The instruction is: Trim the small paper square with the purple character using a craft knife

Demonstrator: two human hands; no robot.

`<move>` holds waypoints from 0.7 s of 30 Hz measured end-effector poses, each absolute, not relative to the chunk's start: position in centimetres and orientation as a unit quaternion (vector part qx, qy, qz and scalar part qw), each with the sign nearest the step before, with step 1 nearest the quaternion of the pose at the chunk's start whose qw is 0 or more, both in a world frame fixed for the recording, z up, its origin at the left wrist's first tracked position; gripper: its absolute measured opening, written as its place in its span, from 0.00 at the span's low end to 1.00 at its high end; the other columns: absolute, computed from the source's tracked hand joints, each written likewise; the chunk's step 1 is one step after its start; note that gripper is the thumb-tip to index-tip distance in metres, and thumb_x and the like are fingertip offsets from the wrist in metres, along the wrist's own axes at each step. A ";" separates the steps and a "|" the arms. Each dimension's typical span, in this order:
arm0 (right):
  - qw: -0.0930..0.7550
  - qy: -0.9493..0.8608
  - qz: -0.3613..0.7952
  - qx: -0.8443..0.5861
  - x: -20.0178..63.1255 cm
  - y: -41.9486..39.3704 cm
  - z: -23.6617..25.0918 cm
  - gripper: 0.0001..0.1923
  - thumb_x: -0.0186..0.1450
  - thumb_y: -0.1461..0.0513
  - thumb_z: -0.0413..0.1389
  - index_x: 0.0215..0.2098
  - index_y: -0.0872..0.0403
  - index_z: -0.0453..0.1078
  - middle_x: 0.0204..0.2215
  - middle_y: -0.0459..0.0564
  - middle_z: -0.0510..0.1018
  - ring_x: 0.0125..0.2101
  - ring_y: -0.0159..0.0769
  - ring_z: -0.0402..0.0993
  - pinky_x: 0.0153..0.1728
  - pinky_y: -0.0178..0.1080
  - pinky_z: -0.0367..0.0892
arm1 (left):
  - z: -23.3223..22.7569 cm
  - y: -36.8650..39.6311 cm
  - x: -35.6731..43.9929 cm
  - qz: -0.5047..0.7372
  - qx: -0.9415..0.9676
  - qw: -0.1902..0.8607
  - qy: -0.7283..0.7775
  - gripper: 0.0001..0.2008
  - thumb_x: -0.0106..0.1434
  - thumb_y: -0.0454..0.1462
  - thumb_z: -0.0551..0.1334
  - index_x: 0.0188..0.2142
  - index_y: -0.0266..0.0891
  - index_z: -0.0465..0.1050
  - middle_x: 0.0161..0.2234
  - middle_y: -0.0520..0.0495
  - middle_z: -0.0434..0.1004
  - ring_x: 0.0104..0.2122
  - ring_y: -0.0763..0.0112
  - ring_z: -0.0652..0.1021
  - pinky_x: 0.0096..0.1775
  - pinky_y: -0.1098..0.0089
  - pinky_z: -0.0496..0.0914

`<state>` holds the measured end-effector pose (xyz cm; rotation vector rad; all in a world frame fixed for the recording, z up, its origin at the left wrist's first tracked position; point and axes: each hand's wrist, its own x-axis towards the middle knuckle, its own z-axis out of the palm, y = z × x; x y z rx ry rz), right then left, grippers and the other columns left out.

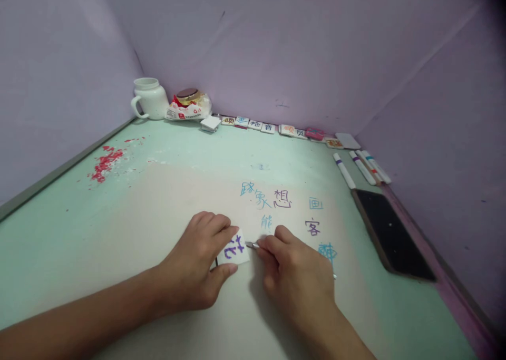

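My left hand (pixel 203 260) grips a small white square tile (pixel 233 250) between thumb and fingers, low over the tabletop. Purple strokes of a character, turned sideways, show on the tile's face. My right hand (pixel 298 275) is closed around a slim craft knife (pixel 252 245) with a pointed silvery tip. That tip reaches the tile's right edge; I cannot tell whether it cuts in. Most of the knife's handle is hidden in the fist, with a pale end showing behind it.
Handwritten characters (pixel 282 199) in blue and purple mark the pale table (pixel 177 191). On the right lie a dark phone (pixel 391 233) and several markers (pixel 343 170). Along the back wall stand lettered tiles (pixel 255 124), a white mug (pixel 152 99) and a crumpled packet (pixel 190 109). Red crumbs (pixel 106 162) are scattered left.
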<state>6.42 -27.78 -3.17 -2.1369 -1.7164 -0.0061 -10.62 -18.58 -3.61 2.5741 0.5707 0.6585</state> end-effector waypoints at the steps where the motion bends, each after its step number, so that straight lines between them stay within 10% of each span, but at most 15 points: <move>1: 0.204 -0.617 -0.005 -0.760 6.5 -27.7 -3.2 0.12 0.61 0.64 0.49 0.25 0.49 0.73 0.22 0.43 0.69 0.18 0.29 0.58 0.20 0.36 0.41 | -3.6 -18.6 -10.6 0.235 0.927 0.209 0.205 0.16 0.58 0.33 0.57 0.48 0.36 0.67 0.42 0.40 0.69 0.40 0.55 0.69 0.44 0.51 0.66; 21: 0.242 -0.588 -0.045 -0.771 5.3 -28.6 -4.8 0.14 0.64 0.64 0.47 0.27 0.52 0.73 0.24 0.46 0.70 0.18 0.28 0.57 0.21 0.37 0.39 | -3.8 -18.5 -10.7 0.220 0.928 0.201 0.223 0.16 0.59 0.35 0.59 0.48 0.36 0.69 0.43 0.39 0.70 0.43 0.54 0.71 0.45 0.50 0.67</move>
